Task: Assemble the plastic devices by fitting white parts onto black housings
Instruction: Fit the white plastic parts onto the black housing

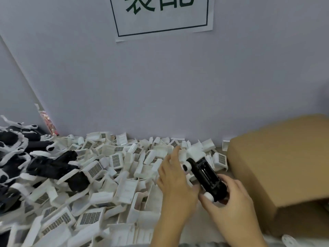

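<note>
Pale wall filled the upper frame, with a paper sign at top centre; below it the bench was buried under loose white parts, with a heap of black housings at left and a cardboard box at right. Right hand, lower right of centre, gripped one black housing by its near end, fingers curled round it, housing angled up-left. Left hand lay just left of it, fingers straight and relaxed over the white parts, holding nothing.
</note>
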### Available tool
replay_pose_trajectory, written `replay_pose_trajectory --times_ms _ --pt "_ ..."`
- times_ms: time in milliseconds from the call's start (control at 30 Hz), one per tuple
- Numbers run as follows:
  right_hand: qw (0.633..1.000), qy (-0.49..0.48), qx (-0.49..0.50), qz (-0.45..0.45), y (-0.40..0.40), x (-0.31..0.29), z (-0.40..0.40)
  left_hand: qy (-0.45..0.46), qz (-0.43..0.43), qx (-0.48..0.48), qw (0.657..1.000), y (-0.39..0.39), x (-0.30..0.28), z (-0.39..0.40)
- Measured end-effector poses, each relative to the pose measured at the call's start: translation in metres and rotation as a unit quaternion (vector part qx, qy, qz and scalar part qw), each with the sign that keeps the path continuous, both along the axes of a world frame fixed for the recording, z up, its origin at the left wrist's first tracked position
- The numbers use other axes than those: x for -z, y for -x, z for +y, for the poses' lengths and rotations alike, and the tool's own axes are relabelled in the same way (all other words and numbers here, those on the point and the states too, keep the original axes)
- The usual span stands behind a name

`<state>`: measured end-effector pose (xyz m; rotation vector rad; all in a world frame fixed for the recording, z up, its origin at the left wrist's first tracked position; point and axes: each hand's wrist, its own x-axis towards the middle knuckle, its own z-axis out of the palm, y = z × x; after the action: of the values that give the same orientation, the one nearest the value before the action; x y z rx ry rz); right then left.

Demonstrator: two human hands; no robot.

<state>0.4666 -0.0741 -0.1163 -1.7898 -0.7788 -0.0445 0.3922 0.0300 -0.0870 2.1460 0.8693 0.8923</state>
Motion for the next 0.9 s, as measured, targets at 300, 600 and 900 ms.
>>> replay_pose_trajectory --times_ms 300,600,900 --pt "0.999 -0.024 0.039 0.019 0.0 -0.001 -0.002 0.199 -0.092 0.151 0.964 -0.006 -0.004 -0.007" --pt "1.0 -0.012 -0.019 0.012 0.009 -0.003 0.0 0.339 -0.184 0.186 0.904 -0.007 -0.009 -0.016" --pt "0.999 0.022 -0.021 0.043 0.009 -0.009 -0.004 0.335 -0.215 0.217 0.891 -0.006 -0.013 -0.021"
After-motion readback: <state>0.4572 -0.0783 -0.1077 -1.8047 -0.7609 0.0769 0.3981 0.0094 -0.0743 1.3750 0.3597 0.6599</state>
